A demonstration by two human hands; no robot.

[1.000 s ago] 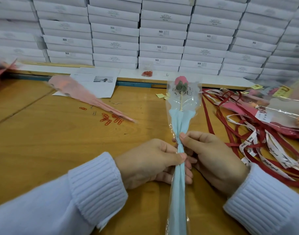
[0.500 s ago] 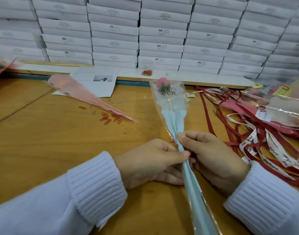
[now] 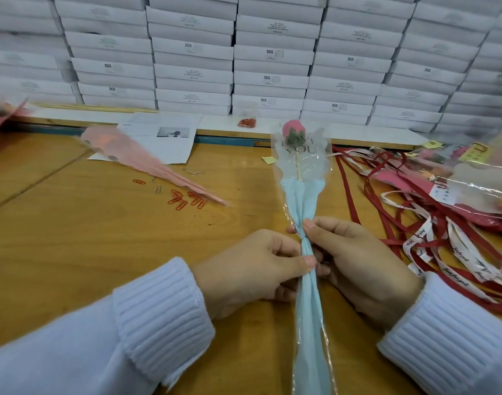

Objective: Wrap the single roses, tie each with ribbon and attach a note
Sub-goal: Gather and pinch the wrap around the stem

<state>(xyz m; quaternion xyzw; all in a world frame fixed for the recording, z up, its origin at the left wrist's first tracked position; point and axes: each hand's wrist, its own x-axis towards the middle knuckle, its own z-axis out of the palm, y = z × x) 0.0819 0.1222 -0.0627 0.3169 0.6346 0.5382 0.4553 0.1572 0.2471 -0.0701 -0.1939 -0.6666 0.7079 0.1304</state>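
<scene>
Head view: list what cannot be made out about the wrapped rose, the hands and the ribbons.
All in the head view:
The wrapped rose: its lower end is cut off by the bottom edge, and its stem is hidden inside the blue paper.
The left hand and right hand: the fingertips behind the wrap are hidden by it.
The ribbons: the printed writing is too small to read.
The boxes: the small label print is blurred.

— On my feed, what's at seven o'clock?
— The left sleeve [image 3: 59, 352]: pale white knit, smooth up the arm, ending in a wide ribbed cuff [image 3: 158, 309].
— And at five o'clock?
— I see the right sleeve [image 3: 457, 352], same knit and ribbing. The left hand [image 3: 252, 272] and right hand [image 3: 363, 269] come out bare.
</scene>
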